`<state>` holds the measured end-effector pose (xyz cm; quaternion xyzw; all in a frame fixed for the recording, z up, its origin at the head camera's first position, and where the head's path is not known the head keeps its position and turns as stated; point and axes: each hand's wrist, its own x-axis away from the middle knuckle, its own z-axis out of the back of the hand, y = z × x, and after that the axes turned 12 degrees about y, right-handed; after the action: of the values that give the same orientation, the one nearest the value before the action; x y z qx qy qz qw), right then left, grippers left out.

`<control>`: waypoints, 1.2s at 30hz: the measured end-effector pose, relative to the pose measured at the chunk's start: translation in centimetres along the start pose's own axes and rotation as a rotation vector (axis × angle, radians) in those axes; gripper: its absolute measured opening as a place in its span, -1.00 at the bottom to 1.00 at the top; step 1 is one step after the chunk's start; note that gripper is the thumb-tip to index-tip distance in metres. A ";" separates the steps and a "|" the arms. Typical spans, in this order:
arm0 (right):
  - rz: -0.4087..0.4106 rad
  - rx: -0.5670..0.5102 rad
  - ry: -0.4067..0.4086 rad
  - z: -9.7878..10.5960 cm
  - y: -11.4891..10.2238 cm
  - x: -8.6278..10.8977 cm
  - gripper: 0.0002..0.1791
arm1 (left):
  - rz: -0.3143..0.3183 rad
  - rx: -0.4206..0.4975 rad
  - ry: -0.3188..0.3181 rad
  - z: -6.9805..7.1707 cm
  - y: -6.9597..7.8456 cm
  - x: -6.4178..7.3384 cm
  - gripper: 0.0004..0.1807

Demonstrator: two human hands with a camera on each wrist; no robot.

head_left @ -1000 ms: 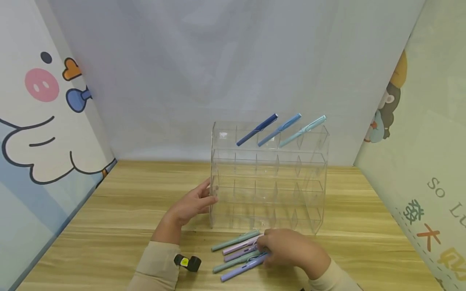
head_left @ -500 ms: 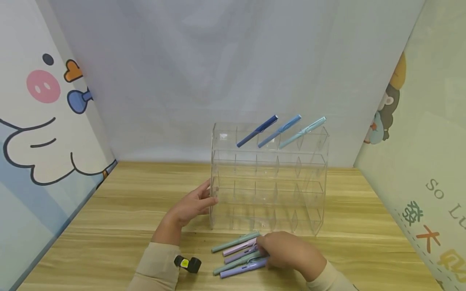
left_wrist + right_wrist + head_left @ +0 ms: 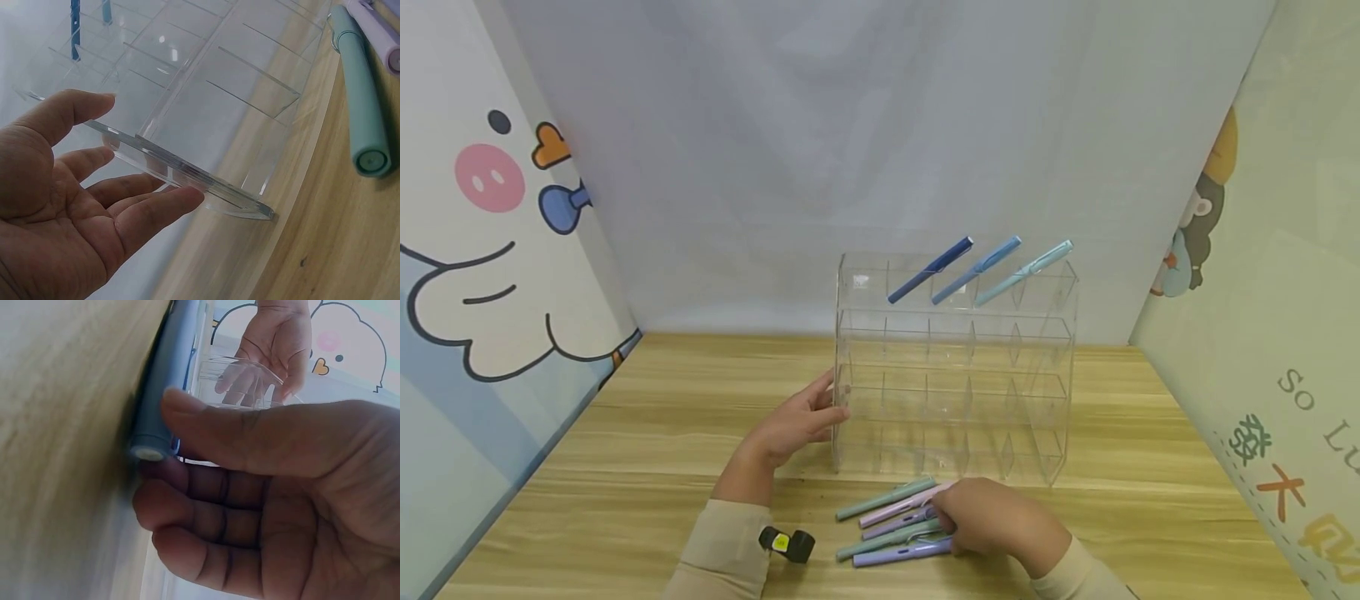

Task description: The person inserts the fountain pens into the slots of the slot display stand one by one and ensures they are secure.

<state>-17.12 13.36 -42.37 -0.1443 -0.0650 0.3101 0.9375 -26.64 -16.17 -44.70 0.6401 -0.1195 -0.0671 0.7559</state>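
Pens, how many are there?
8: three blue pens in the top row of the rack; two green pens, one pink pen and two purple pens on the table by the right hand, which may hide more.

"How many on the tabletop [image 3: 625, 467], from where you stand?"
"Five: two green pens [image 3: 886, 499], one pink pen [image 3: 895, 508], two purple pens [image 3: 902, 553]."
"And up in the rack [image 3: 951, 375]?"
"Three blue pens [image 3: 976, 270] (just one rack, I make it), plus two hands [image 3: 792, 427], two sleeves [image 3: 722, 542]."
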 end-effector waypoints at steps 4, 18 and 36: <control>0.041 0.015 0.016 0.0 0.2 0.0 -0.61 | -0.002 0.001 -0.001 0.0 0.0 0.0 -0.14; 0.044 0.032 0.001 0.0 0.1 0.0 -0.61 | -0.006 0.008 -0.001 0.0 -0.1 -0.1 -0.12; 0.041 -0.178 -0.031 2.7 0.8 0.5 -0.74 | -0.005 0.005 -0.015 0.1 0.0 0.1 -0.10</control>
<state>-17.74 14.90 -40.03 -0.2235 -0.1038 0.3245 0.9132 -26.59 -16.25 -44.66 0.6417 -0.1236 -0.0735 0.7534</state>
